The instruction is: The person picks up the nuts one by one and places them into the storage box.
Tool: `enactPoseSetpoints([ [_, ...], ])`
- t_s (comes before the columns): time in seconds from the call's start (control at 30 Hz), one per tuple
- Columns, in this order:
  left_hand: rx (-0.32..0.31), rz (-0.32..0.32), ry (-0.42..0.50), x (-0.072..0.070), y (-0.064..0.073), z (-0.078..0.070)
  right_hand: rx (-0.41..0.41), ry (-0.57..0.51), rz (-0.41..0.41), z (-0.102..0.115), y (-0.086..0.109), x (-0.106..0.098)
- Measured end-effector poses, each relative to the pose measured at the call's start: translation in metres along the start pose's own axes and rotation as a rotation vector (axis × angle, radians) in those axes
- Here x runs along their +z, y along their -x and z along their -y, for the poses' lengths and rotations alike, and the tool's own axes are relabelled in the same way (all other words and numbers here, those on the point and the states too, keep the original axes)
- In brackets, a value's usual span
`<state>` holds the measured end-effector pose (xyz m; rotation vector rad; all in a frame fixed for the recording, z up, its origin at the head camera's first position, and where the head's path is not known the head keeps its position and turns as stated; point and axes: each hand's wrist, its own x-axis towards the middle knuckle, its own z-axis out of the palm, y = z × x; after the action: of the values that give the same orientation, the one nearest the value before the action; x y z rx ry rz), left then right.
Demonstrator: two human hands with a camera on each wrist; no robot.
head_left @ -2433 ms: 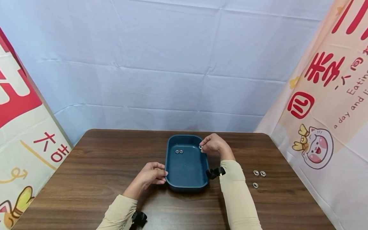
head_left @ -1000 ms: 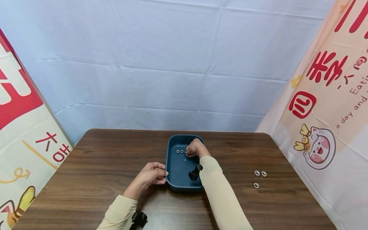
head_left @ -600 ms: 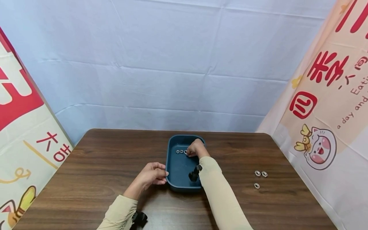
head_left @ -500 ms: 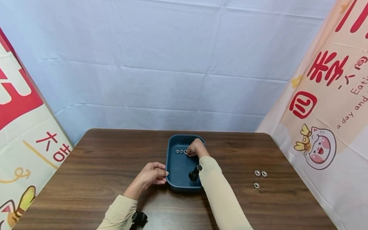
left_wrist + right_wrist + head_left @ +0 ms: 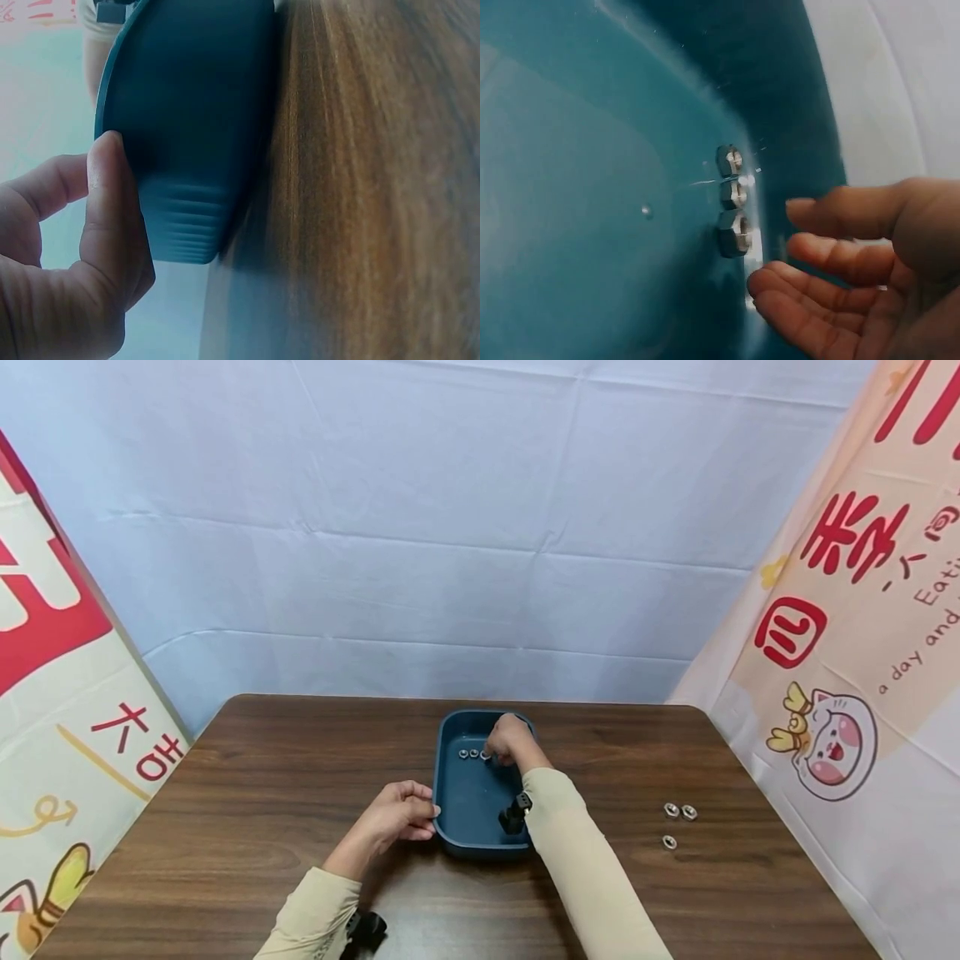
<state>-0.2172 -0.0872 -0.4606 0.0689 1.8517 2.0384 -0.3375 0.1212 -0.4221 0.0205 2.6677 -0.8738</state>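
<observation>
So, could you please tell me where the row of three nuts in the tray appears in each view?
Head: row of three nuts, below centre, inside the blue tray.
Left wrist: not visible.
Right wrist: row of three nuts, near centre.
Shared landmark: the blue tray, in all three.

A brown wood-grained table (image 5: 300, 760) is seen beneath the left grip (image 5: 397, 812) and the right grip (image 5: 512, 740). Beyond both, a creased pale-blue cloth (image 5: 450, 527) is hung. Well left of the left grip, a red-and-cream banner (image 5: 67, 693) is shown with printed characters; well right of the right grip, a peach banner (image 5: 847, 647) is printed with red characters and a cartoon animal (image 5: 825, 745).
</observation>
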Motion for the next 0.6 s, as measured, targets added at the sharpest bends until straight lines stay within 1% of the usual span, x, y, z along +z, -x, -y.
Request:
enactPoseSetpoints([
  [0.03, -0.002, -0.006, -0.002, 0.0, 0.0, 0.0, -0.05, 0.034, 0.018, 0.002, 0.006, -0.002],
  [0.1, -0.005, -0.018, -0.006, 0.0, -0.001, 0.0, -0.152, 0.139, 0.079, 0.005, 0.016, -0.006],
  [0.17, -0.005, -0.027, -0.009, 0.0, -0.002, -0.001, -0.229, 0.246, 0.139, 0.009, 0.023, -0.01],
  [0.2, -0.009, -0.031, -0.008, 0.0, -0.002, -0.001, -0.253, 0.288, 0.165, 0.01, 0.025, -0.012],
  [0.27, -0.013, -0.03, -0.009, -0.001, -0.002, -0.001, -0.272, 0.357, 0.201, 0.013, 0.028, -0.016],
  [0.33, -0.016, -0.026, -0.004, -0.001, -0.002, -0.001, -0.271, 0.38, 0.213, 0.016, 0.03, -0.018],
  [0.47, -0.014, -0.021, 0.012, -0.002, -0.003, 0.0, -0.272, 0.383, 0.212, 0.018, 0.033, -0.018],
  [0.6, -0.007, -0.007, 0.02, -0.001, -0.003, 0.001, -0.289, 0.379, 0.203, 0.016, 0.046, -0.018],
])
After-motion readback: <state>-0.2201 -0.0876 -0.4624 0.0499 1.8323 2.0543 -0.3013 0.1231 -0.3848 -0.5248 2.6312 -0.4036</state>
